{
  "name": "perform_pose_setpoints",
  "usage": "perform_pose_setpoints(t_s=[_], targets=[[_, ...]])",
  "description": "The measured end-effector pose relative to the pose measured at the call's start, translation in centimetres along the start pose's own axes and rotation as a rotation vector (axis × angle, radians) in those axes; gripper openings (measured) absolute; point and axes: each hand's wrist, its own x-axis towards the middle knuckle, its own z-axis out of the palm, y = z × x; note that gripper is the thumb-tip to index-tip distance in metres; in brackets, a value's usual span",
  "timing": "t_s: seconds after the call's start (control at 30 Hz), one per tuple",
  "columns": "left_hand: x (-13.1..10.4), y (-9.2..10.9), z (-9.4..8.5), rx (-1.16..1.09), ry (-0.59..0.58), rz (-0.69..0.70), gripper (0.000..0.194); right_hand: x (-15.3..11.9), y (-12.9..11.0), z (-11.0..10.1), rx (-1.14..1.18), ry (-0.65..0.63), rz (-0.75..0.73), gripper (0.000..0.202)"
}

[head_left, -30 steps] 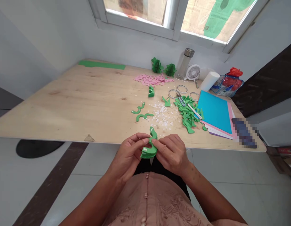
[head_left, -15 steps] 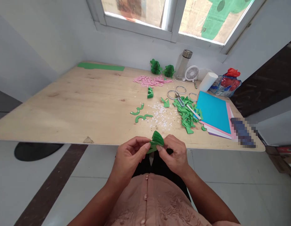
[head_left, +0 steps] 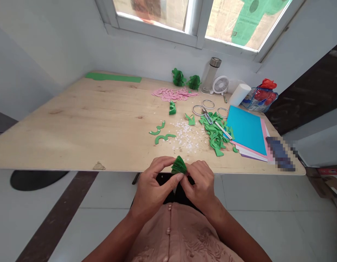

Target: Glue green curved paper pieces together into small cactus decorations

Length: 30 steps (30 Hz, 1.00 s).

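Note:
A small fanned stack of green paper layers (head_left: 179, 165) is held just over the table's front edge. My left hand (head_left: 157, 182) grips its left and lower side, thumb below and fingers behind. From the right, my right hand (head_left: 200, 179) pinches the same stack near its lower corner. On the table beyond lie two wavy green paper strips (head_left: 165, 138) with small white patches on one. Farther back sits a smaller folded green paper stack (head_left: 172, 108). Two green layered paper pieces (head_left: 179, 77) stand by the wall.
White paper bits (head_left: 186, 136) are scattered mid-table, beside a heap of green scraps (head_left: 217, 136) with thread snips (head_left: 207, 116). Tape rings (head_left: 208, 104), pink paper cutouts (head_left: 173, 94), a bottle (head_left: 211, 74), a fan (head_left: 220, 84), a white roll (head_left: 239, 94) and blue sheets (head_left: 247, 127) lie around.
The green paper stack has turned and its layers have closed over the lower flap that showed before. My left thumb has moved right along its lower edge. The view has shifted slightly.

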Motion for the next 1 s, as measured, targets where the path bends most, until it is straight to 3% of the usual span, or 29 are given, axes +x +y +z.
perform_pose_setpoints(t_s=[0.23,0.6,0.77,1.0], targets=[[0.3,-0.4,0.3,-0.149,0.059,-0.106,0.022,0.2,-0.5,0.8,-0.099,0.020,-0.026,0.016],[0.7,0.0,-0.6,-0.545,-0.112,-0.328,0.021,0.5,-1.2,0.2,0.098,-0.037,0.047,0.019],[0.8,0.1,-1.1,-0.596,-0.176,-0.359,0.026,1.1,-1.6,-0.6,0.243,-0.106,0.129,0.017],[0.8,-0.1,-1.4,-0.583,-0.153,-0.369,0.025,1.7,-1.4,-1.0,0.460,-0.192,0.291,0.014]])
